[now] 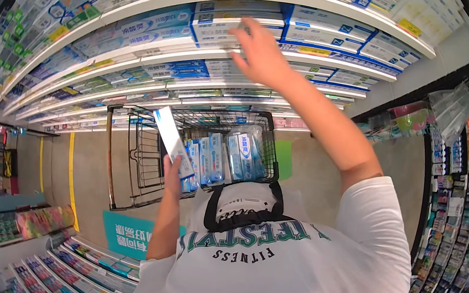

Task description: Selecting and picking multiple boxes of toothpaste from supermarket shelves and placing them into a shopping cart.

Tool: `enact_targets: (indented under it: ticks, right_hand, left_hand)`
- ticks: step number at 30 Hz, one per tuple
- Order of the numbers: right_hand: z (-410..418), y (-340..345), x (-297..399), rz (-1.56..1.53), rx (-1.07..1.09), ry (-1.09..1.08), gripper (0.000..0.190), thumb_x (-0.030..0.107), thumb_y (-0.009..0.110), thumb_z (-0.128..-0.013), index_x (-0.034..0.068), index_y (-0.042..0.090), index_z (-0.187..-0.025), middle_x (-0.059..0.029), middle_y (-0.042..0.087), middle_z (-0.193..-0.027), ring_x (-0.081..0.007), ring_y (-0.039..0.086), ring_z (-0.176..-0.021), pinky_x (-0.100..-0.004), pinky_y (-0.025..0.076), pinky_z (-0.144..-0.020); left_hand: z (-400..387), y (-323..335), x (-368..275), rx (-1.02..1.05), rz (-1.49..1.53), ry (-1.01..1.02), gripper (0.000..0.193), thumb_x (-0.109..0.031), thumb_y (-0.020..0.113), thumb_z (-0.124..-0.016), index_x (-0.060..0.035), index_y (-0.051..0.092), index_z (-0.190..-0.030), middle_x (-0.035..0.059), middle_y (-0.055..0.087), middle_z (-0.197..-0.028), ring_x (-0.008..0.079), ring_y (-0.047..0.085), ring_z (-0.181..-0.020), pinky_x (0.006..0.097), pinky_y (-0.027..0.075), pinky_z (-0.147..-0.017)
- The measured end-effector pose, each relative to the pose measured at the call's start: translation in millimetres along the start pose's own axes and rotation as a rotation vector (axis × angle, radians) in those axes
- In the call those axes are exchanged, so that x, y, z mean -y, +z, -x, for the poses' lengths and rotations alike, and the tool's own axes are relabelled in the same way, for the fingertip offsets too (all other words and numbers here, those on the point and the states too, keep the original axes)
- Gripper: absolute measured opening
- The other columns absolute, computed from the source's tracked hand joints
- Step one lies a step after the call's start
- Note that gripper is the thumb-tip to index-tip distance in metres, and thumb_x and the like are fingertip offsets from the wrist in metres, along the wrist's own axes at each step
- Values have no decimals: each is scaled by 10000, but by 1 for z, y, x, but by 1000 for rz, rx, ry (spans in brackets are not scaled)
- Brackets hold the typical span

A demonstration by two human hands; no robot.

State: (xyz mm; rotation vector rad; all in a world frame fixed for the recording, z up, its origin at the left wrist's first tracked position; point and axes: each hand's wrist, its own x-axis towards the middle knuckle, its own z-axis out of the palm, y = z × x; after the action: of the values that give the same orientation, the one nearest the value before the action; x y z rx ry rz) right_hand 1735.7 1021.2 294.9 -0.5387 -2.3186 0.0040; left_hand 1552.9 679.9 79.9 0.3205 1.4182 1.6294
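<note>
My left hand [173,174] holds a long white and blue toothpaste box [172,138] by its lower end, above the side of a black wire shopping cart [273,147]. My right hand [258,52] is raised at the shelf, fingers apart, in front of white boxes with blue ends [214,30]. Whether its fingertips touch a box, I cannot tell. Several blue and white toothpaste boxes [214,157] stand in a row in the cart, beside a plastic-wrapped bundle of similar boxes [245,152].
Tiered white shelves [149,48] of boxed goods curve across the front. The cart's handle [109,161] is at its left end. Low shelves [89,269] lie at the lower left, and a packed display rack [451,219] stands at the right. A teal floor sign [125,232] lies on the aisle floor.
</note>
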Motion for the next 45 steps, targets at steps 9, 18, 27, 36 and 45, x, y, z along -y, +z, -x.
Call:
enact_targets:
  ticks: [9,18,27,36,45]
  right_hand:
    - [-44,15,-14,372,155,-45,564,159,741,-670,114,530,-1192,-123,551,-995,-318,548,-976,-428,434,-816]
    - [-20,9,1,161,221,-85,415,143,683,-692,37,560,-1074,-163,568,-952,-342,555,-921,-424,455,-804]
    - [214,66,51,-634,917,1056,520,333,766,-748,2,556,-1089,-168,664,-970,-296,648,-886,-383,501,-787]
    - [385,159,51,-657,959,1640,572,356,716,-818,-41,513,-1176,-160,631,-1023,-236,629,-899,-381,515,-757]
    - [429,254,51,-979,851,1687,484,354,553,-925,-57,540,-1180,-184,636,-1064,-283,632,-935,-401,495,-818]
  left_hand:
    - [21,-27,62,-72,12,-36,370,-197,580,-923,-48,411,-1216,98,552,-1129,180,561,-1000,328,453,-883]
    - [3,-19,120,-41,-364,-255,565,-286,675,-868,6,364,-1238,159,581,-1101,203,587,-972,322,477,-842]
    - [-49,3,215,44,-834,-414,771,-455,710,-791,115,413,-1216,294,585,-1123,367,598,-1046,395,467,-899]
    - [-51,36,240,-38,-966,-400,642,-346,705,-803,60,385,-1185,326,592,-1098,442,585,-1048,445,469,-889]
    - [-18,51,214,-4,-637,-316,481,-232,667,-844,-9,429,-1197,107,590,-881,200,577,-757,352,473,-680]
